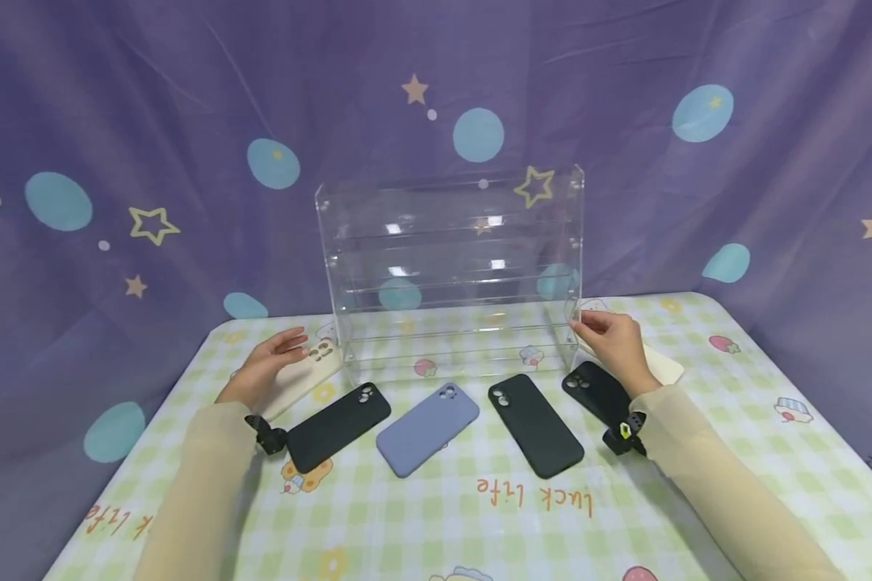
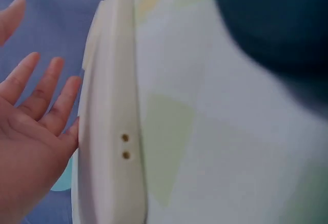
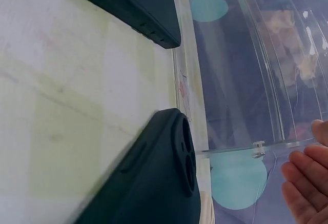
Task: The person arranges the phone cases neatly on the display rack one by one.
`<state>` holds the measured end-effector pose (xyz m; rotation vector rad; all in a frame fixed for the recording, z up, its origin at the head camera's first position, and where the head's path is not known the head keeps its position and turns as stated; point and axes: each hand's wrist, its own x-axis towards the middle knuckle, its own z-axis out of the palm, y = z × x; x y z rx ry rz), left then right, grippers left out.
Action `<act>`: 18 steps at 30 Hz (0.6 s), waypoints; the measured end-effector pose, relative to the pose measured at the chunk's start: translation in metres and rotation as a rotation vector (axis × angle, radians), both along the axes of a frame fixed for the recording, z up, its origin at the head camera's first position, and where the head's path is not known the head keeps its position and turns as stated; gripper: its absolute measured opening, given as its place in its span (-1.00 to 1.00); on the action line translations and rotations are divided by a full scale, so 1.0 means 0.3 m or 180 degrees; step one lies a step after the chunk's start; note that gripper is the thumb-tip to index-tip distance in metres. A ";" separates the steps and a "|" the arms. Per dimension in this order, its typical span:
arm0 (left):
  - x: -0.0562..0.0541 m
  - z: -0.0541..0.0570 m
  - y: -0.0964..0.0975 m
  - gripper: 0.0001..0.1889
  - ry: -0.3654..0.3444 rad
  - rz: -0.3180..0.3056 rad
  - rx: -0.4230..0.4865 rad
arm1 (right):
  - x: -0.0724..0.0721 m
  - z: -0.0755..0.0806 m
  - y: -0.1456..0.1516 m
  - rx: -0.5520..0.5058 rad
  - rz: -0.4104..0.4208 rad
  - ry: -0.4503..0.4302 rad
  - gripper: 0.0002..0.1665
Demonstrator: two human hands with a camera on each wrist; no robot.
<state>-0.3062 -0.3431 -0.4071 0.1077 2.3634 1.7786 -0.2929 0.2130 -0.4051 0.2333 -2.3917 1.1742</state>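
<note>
A clear acrylic tiered rack (image 1: 450, 335) stands at the back of the table. My right hand (image 1: 614, 343) is at its right side panel, fingertips at the edge; in the right wrist view the fingers of this hand (image 3: 310, 180) look fairly straight beside the panel. Whether they touch it I cannot tell. To the rack's left, my left hand (image 1: 265, 367) hovers with spread fingers by a cream phone case (image 1: 301, 379). The left wrist view has that hand (image 2: 36, 126) next to the edge of the case (image 2: 120, 106), holding nothing.
Between the arms lie a black phone case (image 1: 337, 428), a lavender case (image 1: 427, 432) and a dark green case (image 1: 536, 428). Another black case (image 1: 597, 391) and a white one (image 1: 663, 365) lie by the right wrist. A purple patterned curtain (image 1: 436, 48) hangs behind the checked tablecloth (image 1: 407, 532).
</note>
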 end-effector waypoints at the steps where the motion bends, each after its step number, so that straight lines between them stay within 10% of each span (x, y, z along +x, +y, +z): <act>1: 0.002 -0.007 -0.002 -0.27 -0.0014 0.0003 -0.0032 | 0.001 -0.002 -0.003 0.0013 -0.0013 0.0013 -0.66; 18: -0.026 -0.032 -0.001 -0.16 -0.0027 -0.0400 -0.0664 | 0.006 0.012 -0.002 0.0163 -0.0102 -0.0003 -0.71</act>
